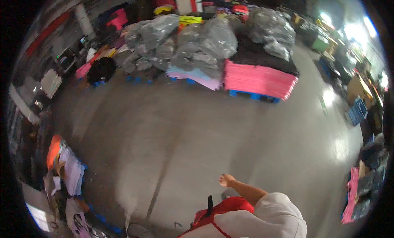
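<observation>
My right hand (pixel 224 180) hangs out over the grey floor in front of my red apron (pixel 234 204), at the end of a bare forearm and a white sleeve (pixel 281 211). Its small, slightly blurred fingers look loosely curled, and I see nothing in them. The hand touches nothing; the apron and a partly hidden grey shape (pixel 225 193) below it are nearest. My left hand is out of the picture.
Ahead, a pink stack (pixel 260 79) with a black top stands on a blue pallet (pixel 255 96). Grey plastic-wrapped piles (pixel 215 39) run to its left. Lilac sheets (pixel 71 172) lie at near left. A blue crate (pixel 357 111) and a pink-edged stack (pixel 350 195) line the right.
</observation>
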`<state>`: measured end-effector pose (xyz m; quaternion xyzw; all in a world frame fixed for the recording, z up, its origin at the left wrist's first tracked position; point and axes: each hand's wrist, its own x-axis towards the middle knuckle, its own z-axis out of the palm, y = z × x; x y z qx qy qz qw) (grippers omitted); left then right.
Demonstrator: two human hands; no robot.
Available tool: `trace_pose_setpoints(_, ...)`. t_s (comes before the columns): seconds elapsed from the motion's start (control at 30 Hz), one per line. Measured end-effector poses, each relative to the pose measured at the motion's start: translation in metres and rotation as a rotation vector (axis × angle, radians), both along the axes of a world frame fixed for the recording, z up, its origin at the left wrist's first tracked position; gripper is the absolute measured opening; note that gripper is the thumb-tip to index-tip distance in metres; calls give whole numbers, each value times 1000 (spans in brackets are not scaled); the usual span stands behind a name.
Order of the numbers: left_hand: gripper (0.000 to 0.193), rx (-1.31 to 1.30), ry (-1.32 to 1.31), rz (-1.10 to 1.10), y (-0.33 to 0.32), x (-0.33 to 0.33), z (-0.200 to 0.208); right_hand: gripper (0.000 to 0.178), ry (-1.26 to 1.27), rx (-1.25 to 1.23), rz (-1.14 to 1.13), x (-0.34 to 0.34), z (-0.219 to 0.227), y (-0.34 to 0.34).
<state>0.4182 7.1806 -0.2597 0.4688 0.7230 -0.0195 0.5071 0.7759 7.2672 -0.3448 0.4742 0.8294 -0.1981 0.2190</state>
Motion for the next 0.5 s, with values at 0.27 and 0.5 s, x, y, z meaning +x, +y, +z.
trace_pose_setpoints(0.27,34,-155,-8,402,43,-192,-47,24,581,70,-357,-212,53,256)
trace_pose_setpoints(0.5,33,-220,-42,594,106,-348,-81,16,-97,-113,252,-251,-20,314)
